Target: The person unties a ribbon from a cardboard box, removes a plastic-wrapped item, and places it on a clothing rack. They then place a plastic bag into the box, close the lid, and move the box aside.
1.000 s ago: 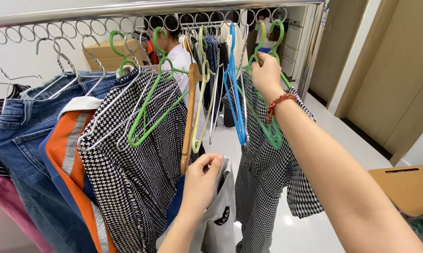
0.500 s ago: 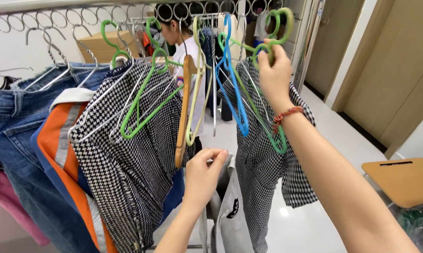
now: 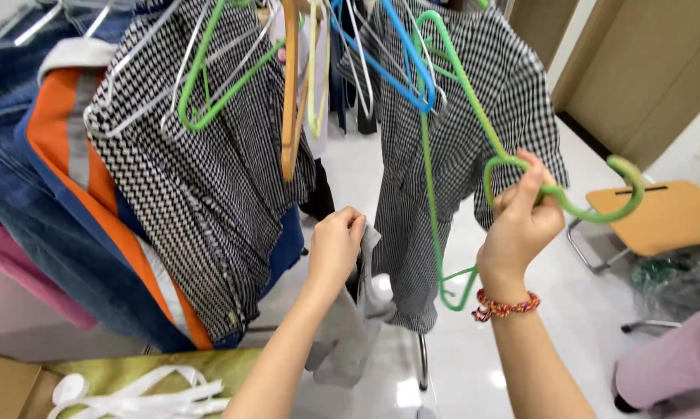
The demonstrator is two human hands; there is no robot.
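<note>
Grey soft fabric garment (image 3: 350,326) was pinched shut in the left hand (image 3: 336,247), low at centre frame, same grip as half a second before. Right hand (image 3: 520,221), red beaded bracelet (image 3: 505,305) at the wrist, was closed around the neck of the green plastic hanger (image 3: 474,132). Change: that hanger was hooked up on the rail earlier; now it was off, tilted, its hook (image 3: 625,194) pointing right, free in the air. Behind: black-and-white houndstooth shirt (image 3: 202,178) and checked gingham garment (image 3: 451,101) hanging, blue plastic hanger (image 3: 412,74) between them. Far right, wooden chair seat (image 3: 664,217).
</note>
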